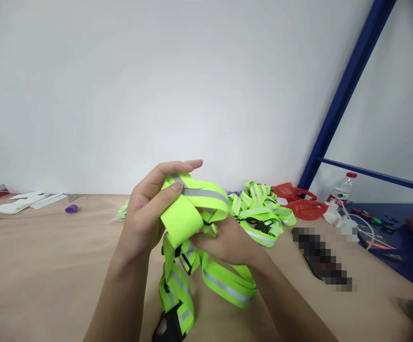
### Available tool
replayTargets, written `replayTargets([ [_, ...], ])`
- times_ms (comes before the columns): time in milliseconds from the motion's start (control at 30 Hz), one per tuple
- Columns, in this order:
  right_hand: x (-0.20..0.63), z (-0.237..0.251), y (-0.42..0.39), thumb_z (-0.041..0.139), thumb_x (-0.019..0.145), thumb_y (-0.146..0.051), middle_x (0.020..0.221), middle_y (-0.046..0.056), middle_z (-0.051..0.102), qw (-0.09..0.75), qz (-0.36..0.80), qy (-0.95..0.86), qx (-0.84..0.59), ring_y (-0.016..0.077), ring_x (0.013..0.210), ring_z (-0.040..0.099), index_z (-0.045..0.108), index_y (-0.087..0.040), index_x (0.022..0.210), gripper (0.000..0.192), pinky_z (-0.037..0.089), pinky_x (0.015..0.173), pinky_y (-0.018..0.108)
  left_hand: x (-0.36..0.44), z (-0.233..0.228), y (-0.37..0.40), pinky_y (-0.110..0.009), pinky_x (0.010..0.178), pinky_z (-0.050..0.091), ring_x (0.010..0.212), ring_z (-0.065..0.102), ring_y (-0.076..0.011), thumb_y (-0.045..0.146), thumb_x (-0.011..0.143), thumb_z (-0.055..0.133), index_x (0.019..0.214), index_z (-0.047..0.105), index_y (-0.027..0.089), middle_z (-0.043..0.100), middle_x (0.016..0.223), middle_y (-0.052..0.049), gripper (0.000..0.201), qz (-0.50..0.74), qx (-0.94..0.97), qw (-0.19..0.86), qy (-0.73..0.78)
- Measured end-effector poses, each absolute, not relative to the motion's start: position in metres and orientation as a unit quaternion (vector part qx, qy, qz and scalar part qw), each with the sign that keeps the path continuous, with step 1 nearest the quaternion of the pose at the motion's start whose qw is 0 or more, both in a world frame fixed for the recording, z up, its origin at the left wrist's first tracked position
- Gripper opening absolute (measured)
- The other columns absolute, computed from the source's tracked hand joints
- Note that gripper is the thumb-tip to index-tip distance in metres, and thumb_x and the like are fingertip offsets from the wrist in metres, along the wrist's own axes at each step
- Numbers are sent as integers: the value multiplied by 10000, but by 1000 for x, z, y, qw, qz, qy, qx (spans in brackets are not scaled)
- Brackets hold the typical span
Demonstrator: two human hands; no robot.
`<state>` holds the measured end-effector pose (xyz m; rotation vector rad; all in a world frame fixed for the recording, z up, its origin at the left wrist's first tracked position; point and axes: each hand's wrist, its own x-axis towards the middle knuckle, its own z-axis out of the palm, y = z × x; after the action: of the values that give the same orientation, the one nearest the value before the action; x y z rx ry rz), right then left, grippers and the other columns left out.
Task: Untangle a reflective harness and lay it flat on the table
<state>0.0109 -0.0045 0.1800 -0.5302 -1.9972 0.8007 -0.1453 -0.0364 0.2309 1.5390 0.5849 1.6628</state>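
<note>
A yellow-green reflective strap [183, 221] is held bunched above the desk [60, 270], between both hands. The left hand [149, 206] pinches its upper folds, thumb on top; the right hand [228, 240] grips it from the right, fingertips hidden. Loose lengths hang below, a black buckle [173, 325] lowest. The strap pile [263, 211] lies beyond, nearer the right hand.

Two hands [140, 209] [229, 242], one held strap bundle [181, 221], one large strap pile [259, 213], one bottle [342, 188]
</note>
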Motion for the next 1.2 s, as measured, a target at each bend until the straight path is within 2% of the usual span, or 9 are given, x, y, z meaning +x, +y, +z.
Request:
replayTargets([
  [100, 14, 180, 0, 629, 797, -154, 899, 9, 720, 562, 308, -743, -190, 218, 914, 663, 724, -221, 870, 137, 542, 861, 351, -148, 228, -30, -370, 833, 593, 1064, 695, -289, 331, 939, 597, 1183, 689, 215, 667, 1341, -105, 286, 653, 630, 350, 233],
  [233, 14, 177, -2, 691, 795, -238, 745, 8, 660, 680, 294, -637, -214, 190, 722, 628, 664, -205, 688, 116, 544, 682, 325, -152, 220, -23, -456, 1003, 522, 1237, 603, -343, 525, 938, 573, 1387, 569, 246, 633, 1370, -118, 529, 647, 672, 268, 240],
  [367, 12, 182, -10, 710, 803, -265, 835, 13, 696, 720, 276, -600, -215, 190, 776, 654, 687, -226, 836, 56, 554, 699, 312, -147, 219, -24, -451, 1047, 495, 1293, 556, -367, 582, 794, 750, 1502, 445, 277, 586, 1430, -101, 829, 558, 759, 211, 261],
  [467, 12, 188, -13, 731, 789, -258, 994, 36, 716, 723, 284, -598, -199, 199, 914, 679, 651, -245, 1028, 253, 570, 792, 306, -139, 221, -28, -397, 1023, 509, 1266, 584, -330, 434, 846, 749, 1370, 590, 270, 664, 1320, -72, 572, 507, 791, 185, 288],
  [567, 16, 191, -12, 759, 775, -269, 1141, 51, 678, 729, 312, -584, -175, 192, 973, 672, 582, -264, 1098, 368, 578, 822, 310, -136, 221, -29, -351, 873, 558, 1059, 681, -272, 363, 960, 603, 1139, 715, 235, 746, 1062, -51, 247, 506, 788, 176, 304],
  [700, 23, 194, -11, 790, 767, -297, 1083, 44, 692, 713, 333, -584, -201, 193, 914, 680, 573, -283, 1171, 459, 594, 777, 324, -138, 217, -27, -333, 738, 563, 903, 699, -262, 380, 930, 651, 982, 739, 198, 747, 871, -42, 209, 500, 763, 210, 352],
  [833, 25, 197, -11, 779, 789, -360, 913, 42, 735, 702, 339, -589, -212, 227, 881, 703, 674, -236, 962, 237, 610, 775, 370, -138, 216, -27, -308, 644, 563, 838, 711, -255, 400, 852, 749, 956, 749, 207, 757, 847, -35, 219, 523, 726, 245, 374],
  [1067, 32, 190, -9, 739, 842, -448, 640, 19, 657, 732, 321, -557, -227, 232, 704, 669, 723, -239, 809, 212, 563, 616, 374, -136, 221, -28, -289, 632, 607, 805, 754, -241, 412, 828, 783, 963, 774, 209, 800, 898, -50, 244, 595, 653, 343, 318],
  [1200, 38, 196, -10, 700, 871, -449, 792, 42, 710, 723, 360, -562, -178, 245, 819, 689, 733, -238, 884, 215, 560, 707, 384, -138, 223, -25, -307, 660, 619, 847, 758, -262, 378, 793, 821, 973, 759, 192, 799, 923, -68, 266, 617, 628, 358, 312],
])
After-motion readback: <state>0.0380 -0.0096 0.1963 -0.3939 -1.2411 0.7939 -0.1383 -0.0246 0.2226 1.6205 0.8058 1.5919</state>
